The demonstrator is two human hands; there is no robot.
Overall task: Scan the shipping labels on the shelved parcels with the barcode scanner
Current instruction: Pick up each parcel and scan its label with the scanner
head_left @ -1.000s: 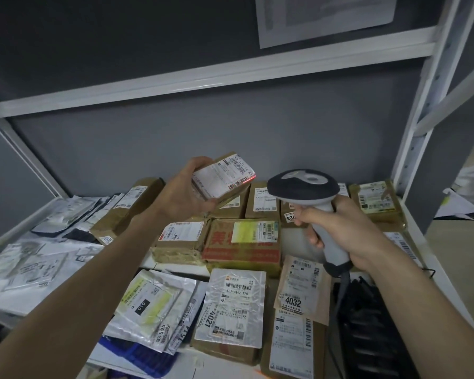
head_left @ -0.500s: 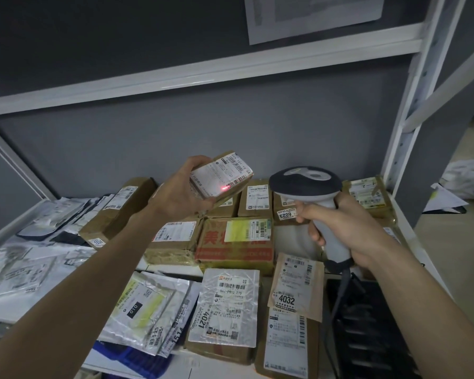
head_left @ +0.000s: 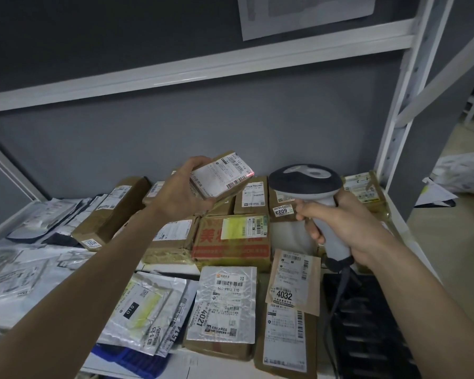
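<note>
Head view: my left hand (head_left: 179, 191) fingers clamped round small parcel (head_left: 221, 177), label facing barcode scanner (head_left: 311, 192); right hand (head_left: 345, 224) fingers wrapped on scanner handle.

Dark grey wall (head_left: 175, 138) ahead of me. White metal shelving frame (head_left: 394, 110), printed sheet (head_left: 307, 15) taped up high. Pale floor (head_left: 449, 242) right, light dim.
</note>
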